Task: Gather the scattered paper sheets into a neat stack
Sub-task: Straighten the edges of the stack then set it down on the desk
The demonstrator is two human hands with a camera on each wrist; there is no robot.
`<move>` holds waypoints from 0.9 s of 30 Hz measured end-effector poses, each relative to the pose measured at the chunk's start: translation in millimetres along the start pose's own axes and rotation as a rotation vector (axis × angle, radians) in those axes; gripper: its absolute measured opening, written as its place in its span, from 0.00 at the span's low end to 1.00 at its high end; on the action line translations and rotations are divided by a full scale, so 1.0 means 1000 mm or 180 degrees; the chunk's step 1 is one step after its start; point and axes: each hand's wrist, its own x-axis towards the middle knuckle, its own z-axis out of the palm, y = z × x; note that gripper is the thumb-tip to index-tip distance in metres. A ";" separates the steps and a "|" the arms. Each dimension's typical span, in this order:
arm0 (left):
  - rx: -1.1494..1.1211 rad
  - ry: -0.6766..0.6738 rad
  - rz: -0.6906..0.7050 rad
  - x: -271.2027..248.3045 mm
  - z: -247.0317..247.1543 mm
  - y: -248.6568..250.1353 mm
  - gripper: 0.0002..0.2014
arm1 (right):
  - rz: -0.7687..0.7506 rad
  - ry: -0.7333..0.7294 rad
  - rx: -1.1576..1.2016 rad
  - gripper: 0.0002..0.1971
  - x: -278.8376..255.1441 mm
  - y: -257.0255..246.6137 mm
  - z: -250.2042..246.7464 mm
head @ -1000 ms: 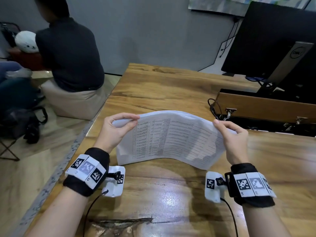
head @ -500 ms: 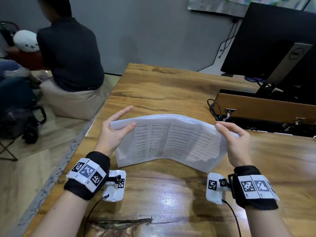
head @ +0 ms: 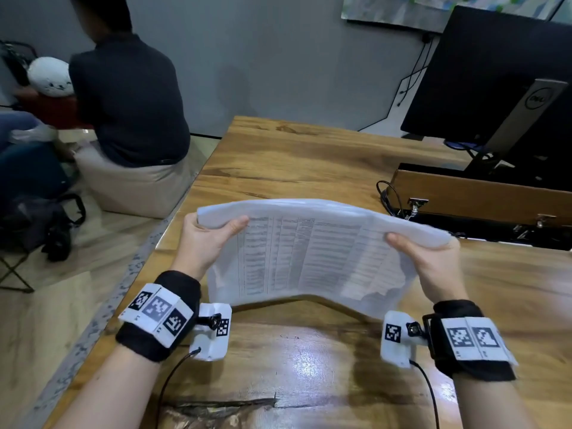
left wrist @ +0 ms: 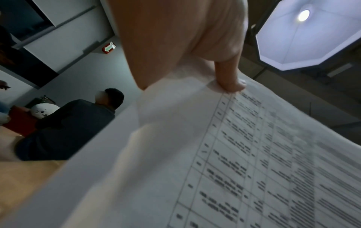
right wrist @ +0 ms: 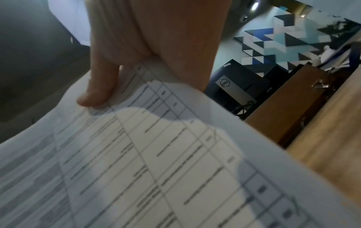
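Paper sheets [head: 309,258], printed with tables, arch upright on the wooden counter [head: 309,156] in the head view, left hand [head: 205,239] and right hand [head: 430,261] each pinching a top corner. Left wrist view: thumb [left wrist: 228,80] presses the sheets' face. Right wrist view: thumb [right wrist: 99,86] likewise.

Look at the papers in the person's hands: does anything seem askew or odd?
The papers are not flat: gripped at both ends by the left hand and right hand, they arch upward in the middle, their lower edge on the table. No tear or spill shows.
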 end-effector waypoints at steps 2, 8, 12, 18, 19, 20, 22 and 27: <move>-0.0049 -0.0044 0.0088 0.001 -0.002 0.007 0.12 | -0.0121 -0.0043 -0.0026 0.09 0.003 -0.005 0.000; -0.0023 -0.0339 -0.0335 -0.008 -0.012 -0.010 0.15 | 0.0107 -0.0007 -0.0526 0.13 -0.004 0.014 0.001; 0.0039 -0.0398 -0.0348 -0.008 -0.011 -0.008 0.17 | -0.0336 0.0023 -0.1591 0.13 0.008 -0.007 0.002; 0.0093 -0.0632 -0.0470 -0.008 -0.010 -0.003 0.15 | -0.0969 -0.0862 -0.4086 0.17 0.015 -0.035 0.050; 0.0096 -0.0663 -0.0527 -0.009 -0.010 -0.004 0.12 | -0.1021 -0.1085 -0.4054 0.18 0.014 -0.033 0.063; 0.0114 -0.0674 -0.0566 -0.010 -0.009 -0.006 0.11 | -0.1069 -0.1286 -0.4042 0.17 0.013 -0.029 0.075; 0.0143 -0.0516 -0.0614 -0.011 -0.008 -0.012 0.11 | -0.1281 -0.1446 -0.4080 0.14 0.011 -0.018 0.093; -0.0007 0.0083 -0.0486 -0.011 0.003 -0.008 0.09 | -0.1625 -0.1386 -0.3728 0.05 0.017 -0.024 0.092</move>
